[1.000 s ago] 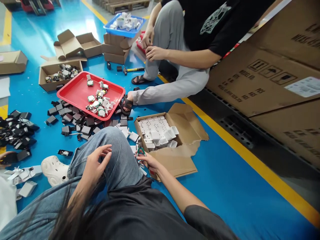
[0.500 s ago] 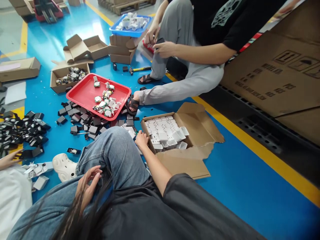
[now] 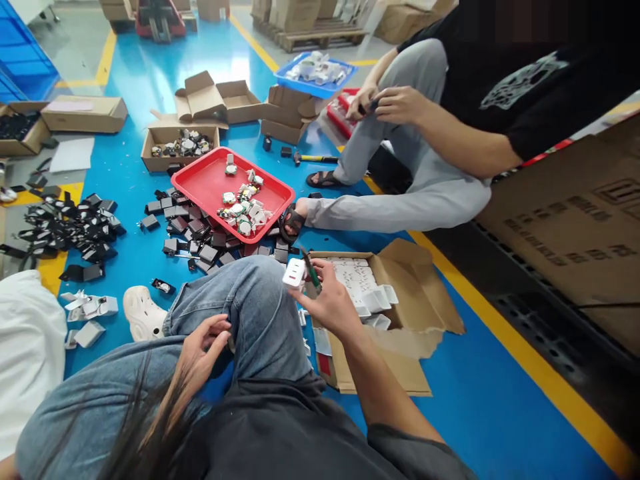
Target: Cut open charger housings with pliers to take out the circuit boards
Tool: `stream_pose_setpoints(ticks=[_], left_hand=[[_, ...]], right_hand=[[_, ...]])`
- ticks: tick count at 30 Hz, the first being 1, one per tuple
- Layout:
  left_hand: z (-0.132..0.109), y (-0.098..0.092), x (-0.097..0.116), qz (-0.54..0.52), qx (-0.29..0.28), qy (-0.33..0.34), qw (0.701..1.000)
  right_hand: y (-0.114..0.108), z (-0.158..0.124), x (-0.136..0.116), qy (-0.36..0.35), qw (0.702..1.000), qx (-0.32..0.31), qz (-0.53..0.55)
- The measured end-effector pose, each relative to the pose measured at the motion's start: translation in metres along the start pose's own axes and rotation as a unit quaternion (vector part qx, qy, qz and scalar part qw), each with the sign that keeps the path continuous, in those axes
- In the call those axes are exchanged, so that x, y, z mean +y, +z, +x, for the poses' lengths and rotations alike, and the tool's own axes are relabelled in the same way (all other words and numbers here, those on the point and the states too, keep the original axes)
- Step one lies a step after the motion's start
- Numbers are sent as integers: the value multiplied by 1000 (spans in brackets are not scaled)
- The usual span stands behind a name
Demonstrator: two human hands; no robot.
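Note:
My right hand (image 3: 327, 300) is raised above my knee, beside the cardboard box. It holds a white multi-port charger (image 3: 294, 273) between fingers and thumb, port face outward. A slim dark tool with a green handle (image 3: 313, 272) is also in that hand; its exact kind is unclear. My left hand (image 3: 204, 347) lies over my lap with its fingers loosely curved and thumb apart, and nothing shows in it. Beyond my right hand, the open cardboard box (image 3: 425, 293) contains rows of white chargers (image 3: 353, 275) and several loose white casings (image 3: 377, 299).
Ahead sits a red tray (image 3: 200, 177) with circuit-board parts, over a pile of dark casings (image 3: 197, 233). Another person (image 3: 400, 133) works opposite, holding a small dark piece. A hammer (image 3: 317, 159) lies near their foot. More black parts (image 3: 75, 223) are heaped at left.
My right hand has risen from the box's near edge and now shows the white charger and the green-handled tool. My left hand remains over my lap. The view has shifted left.

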State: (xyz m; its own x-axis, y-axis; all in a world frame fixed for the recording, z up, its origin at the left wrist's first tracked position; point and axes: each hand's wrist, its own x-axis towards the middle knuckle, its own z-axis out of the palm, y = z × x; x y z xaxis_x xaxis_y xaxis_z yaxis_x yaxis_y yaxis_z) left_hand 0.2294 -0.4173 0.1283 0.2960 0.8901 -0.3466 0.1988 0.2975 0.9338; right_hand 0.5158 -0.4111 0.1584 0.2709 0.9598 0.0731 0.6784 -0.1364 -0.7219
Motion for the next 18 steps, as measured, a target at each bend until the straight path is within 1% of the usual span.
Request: stream_pose_setpoints(ticks=[1, 3, 5, 7, 9, 11, 14, 16, 18], left_hand=[[3, 7, 5, -35, -12, 19, 999], [6, 16, 11, -110, -30, 52, 992], [6, 17, 9, -157, -14, 56, 986], [3, 10, 2, -176, 23, 22, 984], [-4, 0, -9, -203, 47, -29, 978], [-12, -10, -21, -253, 48, -86, 962], [-24, -18, -34, -319, 48, -163, 932], [-29, -21, -38, -348, 59, -182, 918], [-33, -24, -41, -365, 80, -175, 911]], right_hand=[[1, -3, -20, -38, 999, -21, 12], [13, -11, -54, -106, 988, -99, 45], [31, -18, -76, -145, 970, -182, 74], [49, -24, -86, -145, 953, -246, 104], [63, -28, -87, -117, 938, -292, 147], [71, -29, -83, -78, 913, -335, 220], [77, -31, -74, 10, 854, -392, 340], [77, -33, -67, 71, 820, -417, 385], [75, -36, -61, 133, 793, -434, 406]])
